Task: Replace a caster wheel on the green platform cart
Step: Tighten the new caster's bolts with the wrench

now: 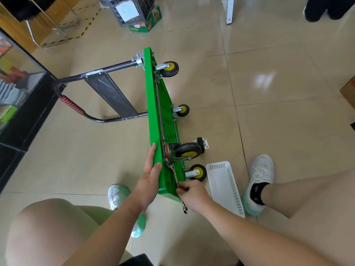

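Observation:
The green platform cart (153,104) stands on its long edge on the tiled floor, underside facing right, its black handle (99,73) folded out to the left. Several yellow-hubbed caster wheels stick out of the underside; the nearest large caster (187,152) sits just above my hands. My left hand (150,181) lies flat against the cart's near end, steadying it. My right hand (192,194) grips a metal wrench (175,179) whose head reaches up to a bolt at the large caster's base. A loose small black caster (202,143) lies on the floor behind the cart.
A white perforated plastic basket (224,187) lies on the floor right of the cart. My two shoes (259,181) flank the work. A black glass display cabinet (21,96) stands at left. A wire cage and green box (140,14) sit far back, with another person's dark legs at top right.

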`<state>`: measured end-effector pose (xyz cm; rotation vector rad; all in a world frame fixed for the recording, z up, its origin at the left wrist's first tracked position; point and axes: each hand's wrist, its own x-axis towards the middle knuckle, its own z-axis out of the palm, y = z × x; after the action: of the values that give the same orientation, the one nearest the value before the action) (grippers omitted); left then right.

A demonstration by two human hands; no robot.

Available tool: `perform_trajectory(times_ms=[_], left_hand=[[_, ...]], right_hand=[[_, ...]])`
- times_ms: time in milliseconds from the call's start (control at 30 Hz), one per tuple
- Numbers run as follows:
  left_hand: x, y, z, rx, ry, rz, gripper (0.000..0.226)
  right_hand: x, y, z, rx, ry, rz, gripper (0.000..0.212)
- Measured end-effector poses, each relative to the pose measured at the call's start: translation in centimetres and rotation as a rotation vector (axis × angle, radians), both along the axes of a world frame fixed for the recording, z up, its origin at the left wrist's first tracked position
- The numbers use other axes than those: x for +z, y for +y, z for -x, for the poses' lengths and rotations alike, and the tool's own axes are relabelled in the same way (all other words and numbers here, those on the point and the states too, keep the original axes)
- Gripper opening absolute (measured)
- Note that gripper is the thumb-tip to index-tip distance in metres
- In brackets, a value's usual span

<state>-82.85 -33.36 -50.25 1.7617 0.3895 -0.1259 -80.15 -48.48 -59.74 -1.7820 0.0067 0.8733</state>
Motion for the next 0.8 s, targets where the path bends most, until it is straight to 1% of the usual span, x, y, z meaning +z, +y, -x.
perform_trajectory(times_ms=[67, 167, 233, 300, 333, 433, 500, 600, 700, 800], left_hand=[[0.2, -0.1, 0.0, 0.000, -0.008, -0.010, 0.056], [0.5, -0.3, 0.1, -0.010, -0.015, -0.002, 0.051], [0.4, -0.2, 0.3, -0.027, -0.008, -0.007, 0.053], [0.2, 0.1, 0.3, -0.038, -0.001, -0.023, 0.055], [0.1, 0.2, 0.2, -0.047, 0.000, -0.040, 0.055], [0.0, 0.4, 0.1, -0.082, 0.023, -0.040, 0.056], [-0.1, 0.6, 0.1, -0.077, -0.003, -0.035, 0.057], [-0.4, 0.8, 0.1, -0.063, -0.019, -0.017, 0.058], [-0.4, 0.7, 0.1, -0.055, -0.007, 0.000, 0.060], [-0.5, 0.6, 0.1, -0.053, -0.006, -0.001, 0.056]], right_hand=[[0.6, -0.1, -0.1, -0.053, -0.003, 0.031, 0.024], [2.2, -0.6, 0.0, -0.133, 0.070, 0.023, 0.025], [3.6, -0.8, 0.1, -0.134, 0.132, -0.037, 0.019], [5.3, -0.4, -0.2, -0.169, 0.245, -0.132, 0.006], [6.0, -0.1, -0.8, -0.197, 0.311, -0.152, 0.004], [7.5, 0.9, -3.1, -0.184, 0.439, -0.077, 0.017], [8.1, 1.2, -4.0, -0.114, 0.459, -0.065, 0.022], [8.5, 0.9, -3.8, -0.069, 0.472, -0.078, 0.018], [8.1, -0.1, -3.2, -0.057, 0.430, -0.085, 0.013], [6.8, -1.8, -1.9, -0.005, 0.365, -0.011, 0.014]])
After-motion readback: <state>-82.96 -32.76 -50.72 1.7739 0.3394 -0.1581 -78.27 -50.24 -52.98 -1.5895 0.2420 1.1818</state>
